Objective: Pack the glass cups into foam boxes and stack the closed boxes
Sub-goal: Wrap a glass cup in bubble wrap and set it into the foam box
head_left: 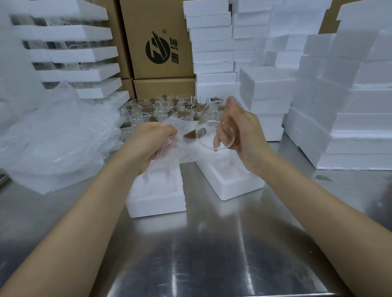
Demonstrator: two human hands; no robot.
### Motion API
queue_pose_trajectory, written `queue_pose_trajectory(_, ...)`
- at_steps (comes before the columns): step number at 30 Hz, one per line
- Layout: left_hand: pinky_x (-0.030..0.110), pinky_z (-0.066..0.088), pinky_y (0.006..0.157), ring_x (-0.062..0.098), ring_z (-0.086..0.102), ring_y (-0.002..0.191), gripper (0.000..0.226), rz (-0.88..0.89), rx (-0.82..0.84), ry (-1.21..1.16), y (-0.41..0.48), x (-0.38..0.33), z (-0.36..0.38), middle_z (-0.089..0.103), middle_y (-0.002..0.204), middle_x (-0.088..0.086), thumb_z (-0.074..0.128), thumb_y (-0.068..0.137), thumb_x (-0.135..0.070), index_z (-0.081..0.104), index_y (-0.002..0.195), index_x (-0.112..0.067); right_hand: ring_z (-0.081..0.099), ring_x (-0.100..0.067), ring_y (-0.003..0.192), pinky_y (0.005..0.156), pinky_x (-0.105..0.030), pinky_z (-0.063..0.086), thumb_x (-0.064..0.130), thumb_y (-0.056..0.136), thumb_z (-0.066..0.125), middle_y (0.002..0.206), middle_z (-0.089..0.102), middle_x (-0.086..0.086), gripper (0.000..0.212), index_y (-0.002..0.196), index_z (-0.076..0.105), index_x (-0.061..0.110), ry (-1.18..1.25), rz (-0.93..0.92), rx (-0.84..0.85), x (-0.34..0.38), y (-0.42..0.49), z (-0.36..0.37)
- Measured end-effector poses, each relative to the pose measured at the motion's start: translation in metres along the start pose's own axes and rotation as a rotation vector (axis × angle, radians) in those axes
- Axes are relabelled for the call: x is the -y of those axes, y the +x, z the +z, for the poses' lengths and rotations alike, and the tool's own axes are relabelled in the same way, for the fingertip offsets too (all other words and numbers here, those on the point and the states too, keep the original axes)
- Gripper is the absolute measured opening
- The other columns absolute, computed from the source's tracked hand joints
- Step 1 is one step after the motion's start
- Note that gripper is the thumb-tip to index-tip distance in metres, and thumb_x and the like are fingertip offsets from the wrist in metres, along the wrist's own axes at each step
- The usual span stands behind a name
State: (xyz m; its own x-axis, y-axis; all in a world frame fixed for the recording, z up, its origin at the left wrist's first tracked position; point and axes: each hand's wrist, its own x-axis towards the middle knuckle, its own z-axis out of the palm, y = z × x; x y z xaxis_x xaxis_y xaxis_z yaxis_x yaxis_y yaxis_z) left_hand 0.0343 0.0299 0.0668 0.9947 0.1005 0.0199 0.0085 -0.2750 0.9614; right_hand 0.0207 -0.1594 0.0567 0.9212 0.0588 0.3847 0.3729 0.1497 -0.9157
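Observation:
My right hand (239, 133) grips a clear glass cup (210, 129) with a brown handle, tilted on its side above the table. My left hand (152, 141) holds a sheet of bubble wrap (181, 151) just left of the cup, its edge touching the glass. Below the hands lie two open white foam box halves, one on the left (157, 199) and one on the right (234, 182). Several more glass cups (166, 111) with brown handles stand in a cluster at the back of the table.
The steel table (206, 255) stretches toward me. A heap of bubble wrap (51, 141) fills the left side. Stacks of white foam boxes (210, 46) rise at the back and another foam stack (357, 110) at the right. Cardboard cartons (159, 44) stand behind.

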Motion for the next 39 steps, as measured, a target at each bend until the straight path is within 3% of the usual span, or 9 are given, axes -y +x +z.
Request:
queue_pose_trajectory(4, 0.026, 0.043, 0.063, 0.011, 0.052, 0.055, 0.016, 0.184, -0.121, 0.1, -0.001, 0.004, 0.001, 0.061, 0.059, -0.008, 0.058, 0.09, -0.017, 0.06, 0.075, -0.012, 0.047, -0.019, 0.043, 0.052, -0.027, 0.036, 0.053, 0.088, 0.046, 0.043, 0.043, -0.001, 0.051, 0.051, 0.038, 0.018, 0.21, 0.025, 0.022, 0.005, -0.001, -0.002)
queue_pose_trajectory(8, 0.02, 0.046, 0.065, 0.009, 0.067, 0.077, 0.013, 0.325, -0.03, -0.03, -0.006, -0.001, 0.003, 0.075, 0.081, -0.007, 0.057, 0.092, -0.014, 0.062, 0.079, -0.015, 0.051, -0.013, 0.042, 0.048, -0.023, 0.027, 0.046, 0.097, 0.049, 0.046, 0.05, 0.0, 0.053, 0.05, 0.045, 0.021, -0.091, 0.036, -0.036, 0.002, 0.0, -0.002)
queue_pose_trajectory(11, 0.015, 0.048, 0.062, 0.007, 0.067, 0.077, 0.015, 0.413, 0.062, -0.062, -0.011, -0.003, 0.01, 0.076, 0.084, -0.002, 0.063, 0.09, -0.011, 0.065, 0.077, -0.019, 0.052, -0.009, 0.042, 0.041, -0.01, 0.032, 0.04, 0.099, 0.049, 0.053, 0.055, -0.009, 0.05, 0.058, 0.052, 0.013, -0.222, 0.02, -0.027, -0.002, -0.002, 0.002)
queue_pose_trajectory(17, 0.016, 0.05, 0.058, 0.015, 0.06, 0.07, 0.021, 0.332, 0.157, -0.017, -0.01, -0.003, 0.006, 0.061, 0.085, 0.003, 0.064, 0.086, 0.004, 0.063, 0.092, -0.016, 0.061, -0.016, 0.064, 0.051, -0.02, 0.042, 0.044, 0.096, 0.053, 0.061, 0.065, 0.002, 0.044, 0.065, 0.062, 0.014, -0.209, 0.095, -0.098, -0.006, 0.001, 0.003)
queue_pose_trajectory(25, 0.027, 0.053, 0.071, 0.005, 0.064, 0.077, 0.017, 0.716, 0.033, 0.026, -0.027, -0.008, 0.021, 0.07, 0.084, -0.01, 0.066, 0.089, -0.006, 0.07, 0.091, -0.023, 0.065, -0.007, 0.098, 0.091, -0.027, 0.048, 0.02, 0.097, 0.056, 0.099, 0.073, -0.001, 0.025, 0.095, 0.074, 0.002, -0.375, 0.051, 0.127, -0.012, -0.006, 0.011)
queue_pose_trajectory(30, 0.024, 0.045, 0.068, 0.009, 0.061, 0.084, 0.019, 0.878, 0.06, 0.134, -0.033, -0.008, 0.024, 0.069, 0.089, -0.006, 0.066, 0.088, -0.005, 0.072, 0.098, -0.021, 0.057, 0.019, 0.098, 0.083, 0.0, 0.04, 0.023, 0.101, 0.047, 0.103, 0.064, 0.025, 0.019, 0.109, 0.064, 0.029, -0.372, 0.04, 0.236, -0.011, -0.007, 0.012)
queue_pose_trajectory(34, 0.027, 0.051, 0.078, 0.013, 0.065, 0.088, 0.018, 0.825, 0.132, 0.126, -0.036, -0.008, 0.027, 0.071, 0.091, -0.002, 0.063, 0.09, -0.003, 0.074, 0.096, -0.017, 0.064, -0.001, 0.102, 0.09, -0.019, 0.049, 0.014, 0.101, 0.049, 0.104, 0.07, 0.009, 0.021, 0.109, 0.068, 0.02, -0.331, 0.04, 0.179, -0.015, -0.005, 0.012)
queue_pose_trajectory(37, 0.022, 0.05, 0.078, 0.007, 0.063, 0.082, 0.025, 0.737, 0.205, 0.126, -0.037, -0.007, 0.028, 0.07, 0.087, -0.011, 0.059, 0.092, -0.002, 0.07, 0.09, -0.025, 0.063, -0.04, 0.102, 0.081, -0.056, 0.049, -0.001, 0.095, 0.049, 0.105, 0.067, -0.024, 0.019, 0.104, 0.066, -0.001, -0.261, 0.046, 0.018, -0.014, -0.002, 0.012)
queue_pose_trajectory(39, 0.021, 0.05, 0.079, 0.011, 0.065, 0.084, 0.023, 0.692, 0.267, 0.129, -0.039, -0.006, 0.03, 0.07, 0.086, -0.007, 0.059, 0.092, -0.001, 0.07, 0.091, -0.021, 0.06, -0.048, 0.089, 0.073, -0.06, 0.047, -0.009, 0.089, 0.049, 0.095, 0.063, -0.032, 0.016, 0.098, 0.061, -0.007, -0.212, 0.061, -0.021, -0.015, 0.001, 0.006)
